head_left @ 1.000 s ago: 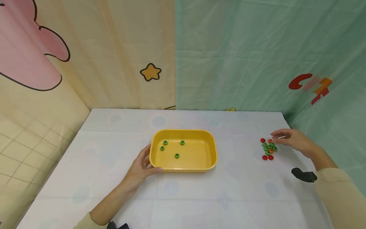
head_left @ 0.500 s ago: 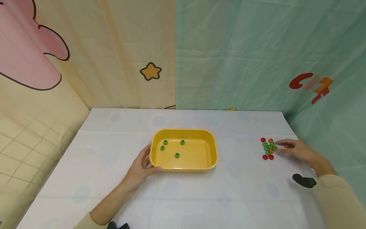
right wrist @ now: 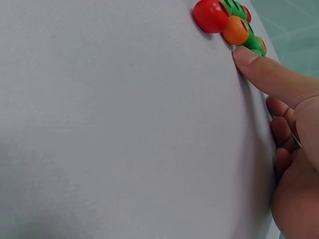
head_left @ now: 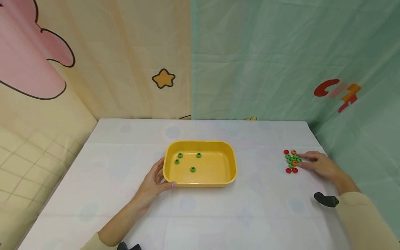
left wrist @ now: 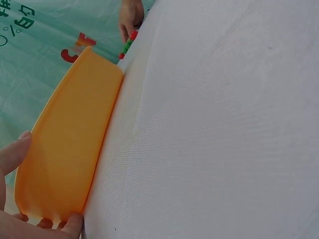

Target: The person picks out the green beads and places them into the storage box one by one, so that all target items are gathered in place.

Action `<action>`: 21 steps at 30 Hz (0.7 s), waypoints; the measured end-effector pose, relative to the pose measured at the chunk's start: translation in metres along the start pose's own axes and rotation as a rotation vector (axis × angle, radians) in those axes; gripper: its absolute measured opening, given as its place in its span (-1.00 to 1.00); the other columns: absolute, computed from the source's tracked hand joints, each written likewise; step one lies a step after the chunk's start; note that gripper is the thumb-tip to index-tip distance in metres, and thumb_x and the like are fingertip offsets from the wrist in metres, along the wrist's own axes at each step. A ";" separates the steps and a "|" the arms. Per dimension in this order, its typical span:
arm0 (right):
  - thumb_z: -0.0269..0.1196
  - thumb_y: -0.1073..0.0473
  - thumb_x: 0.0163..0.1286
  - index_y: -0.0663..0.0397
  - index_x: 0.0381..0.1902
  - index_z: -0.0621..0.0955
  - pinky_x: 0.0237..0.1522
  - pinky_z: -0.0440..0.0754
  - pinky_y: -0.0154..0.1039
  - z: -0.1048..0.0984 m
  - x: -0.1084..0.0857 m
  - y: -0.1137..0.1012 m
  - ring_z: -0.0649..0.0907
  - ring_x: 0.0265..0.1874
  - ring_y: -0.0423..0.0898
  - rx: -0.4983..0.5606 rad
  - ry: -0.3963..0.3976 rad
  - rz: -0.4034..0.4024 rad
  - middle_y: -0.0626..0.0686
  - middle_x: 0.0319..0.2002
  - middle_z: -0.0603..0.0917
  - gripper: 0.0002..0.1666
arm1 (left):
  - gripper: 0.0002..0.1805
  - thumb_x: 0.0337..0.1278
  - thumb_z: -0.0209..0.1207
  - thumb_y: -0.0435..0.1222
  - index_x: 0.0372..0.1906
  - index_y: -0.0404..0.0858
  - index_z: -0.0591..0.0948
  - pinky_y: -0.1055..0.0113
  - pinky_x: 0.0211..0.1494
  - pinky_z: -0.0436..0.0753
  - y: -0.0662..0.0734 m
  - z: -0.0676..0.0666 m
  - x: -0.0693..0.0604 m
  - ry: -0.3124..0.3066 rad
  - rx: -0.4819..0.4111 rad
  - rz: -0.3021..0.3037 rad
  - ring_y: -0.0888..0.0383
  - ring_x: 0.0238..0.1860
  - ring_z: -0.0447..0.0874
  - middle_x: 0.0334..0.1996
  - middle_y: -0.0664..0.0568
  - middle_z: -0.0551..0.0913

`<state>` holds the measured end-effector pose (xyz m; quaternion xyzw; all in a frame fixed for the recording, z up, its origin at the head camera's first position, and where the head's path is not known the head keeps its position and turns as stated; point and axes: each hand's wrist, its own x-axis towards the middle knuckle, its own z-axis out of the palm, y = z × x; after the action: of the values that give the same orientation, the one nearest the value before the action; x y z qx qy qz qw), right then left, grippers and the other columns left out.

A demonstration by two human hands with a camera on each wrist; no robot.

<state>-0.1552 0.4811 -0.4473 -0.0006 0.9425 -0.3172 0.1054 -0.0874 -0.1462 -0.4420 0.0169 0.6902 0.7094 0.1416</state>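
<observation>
A yellow tray [head_left: 200,182] stands on the table with several green beads [head_left: 193,169] inside. My left hand [head_left: 150,189] grips its left end, thumb on the near rim; the left wrist view shows fingers around the tray wall [left wrist: 70,134]. At the right lies a cluster of red, orange and green beads. My right hand [head_left: 325,168] is at its right side, index finger and thumb apart around a green bead [head_left: 299,160]. In the right wrist view the thumb tip [right wrist: 246,55] is beside an orange bead [right wrist: 236,31]; the other fingers are partly hidden.
The table [head_left: 250,215] has a pale patterned cloth. Behind it and at the sides hang a cream curtain [head_left: 125,69] and a green curtain [head_left: 265,69]. A black wrist strap piece [head_left: 326,200] is by the right sleeve.
My right hand has come down from above the cluster's far side to its right side, then moved slightly left against the beads. My left hand and the tray have stayed in place.
</observation>
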 end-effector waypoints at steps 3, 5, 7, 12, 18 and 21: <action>0.33 -0.05 0.49 0.47 0.33 0.50 0.20 0.33 0.43 0.001 -0.001 0.001 0.30 0.26 0.47 0.029 0.024 -0.008 0.53 0.30 0.32 -0.26 | 0.10 0.13 0.45 -0.47 0.66 -0.11 0.04 0.28 0.44 0.40 0.000 0.000 0.000 0.000 0.001 -0.002 -0.07 0.57 0.10 0.61 0.00 0.09; 0.33 -0.02 0.49 0.48 0.31 0.52 0.17 0.35 0.35 0.002 0.000 0.001 0.31 0.25 0.43 0.049 0.039 -0.017 0.51 0.28 0.35 -0.29 | 0.10 0.14 0.45 -0.46 0.66 -0.11 0.04 0.28 0.44 0.40 0.000 0.000 0.000 0.004 0.003 -0.005 -0.07 0.57 0.10 0.61 0.00 0.09; 0.33 -0.01 0.50 0.48 0.29 0.53 0.16 0.35 0.33 0.002 0.000 0.002 0.31 0.25 0.43 0.059 0.047 -0.023 0.51 0.28 0.36 -0.31 | 0.10 0.14 0.46 -0.46 0.66 -0.10 0.04 0.29 0.43 0.41 0.001 0.000 -0.001 0.008 0.003 -0.009 -0.06 0.57 0.10 0.61 0.01 0.09; 0.36 -0.10 0.46 0.40 0.29 0.57 0.05 0.49 -0.01 -0.001 -0.002 0.001 0.42 0.17 0.25 0.064 0.049 0.010 0.45 0.26 0.46 -0.28 | 0.09 0.14 0.45 -0.46 0.66 -0.10 0.05 0.29 0.43 0.42 0.001 0.000 -0.001 0.012 0.006 -0.013 -0.06 0.58 0.10 0.61 0.00 0.10; 0.40 -0.15 0.41 0.34 0.27 0.60 -0.16 0.54 -0.34 -0.010 -0.004 -0.005 0.51 0.06 0.09 0.050 0.027 0.052 0.41 0.24 0.54 -0.26 | 0.09 0.14 0.45 -0.47 0.66 -0.09 0.06 0.28 0.43 0.41 0.001 0.000 0.000 0.013 0.007 -0.015 -0.06 0.58 0.09 0.60 0.01 0.11; 0.39 -0.13 0.43 0.33 0.26 0.62 -0.16 0.58 -0.33 -0.014 -0.004 -0.009 0.52 0.10 0.16 0.039 0.013 0.038 0.41 0.26 0.53 -0.30 | 0.09 0.14 0.45 -0.47 0.66 -0.09 0.06 0.27 0.44 0.40 0.000 0.000 0.000 0.008 0.004 -0.014 -0.07 0.58 0.08 0.60 0.00 0.11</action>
<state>-0.1551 0.4826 -0.4307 0.0213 0.9366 -0.3336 0.1051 -0.0870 -0.1460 -0.4415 0.0097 0.6924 0.7070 0.1438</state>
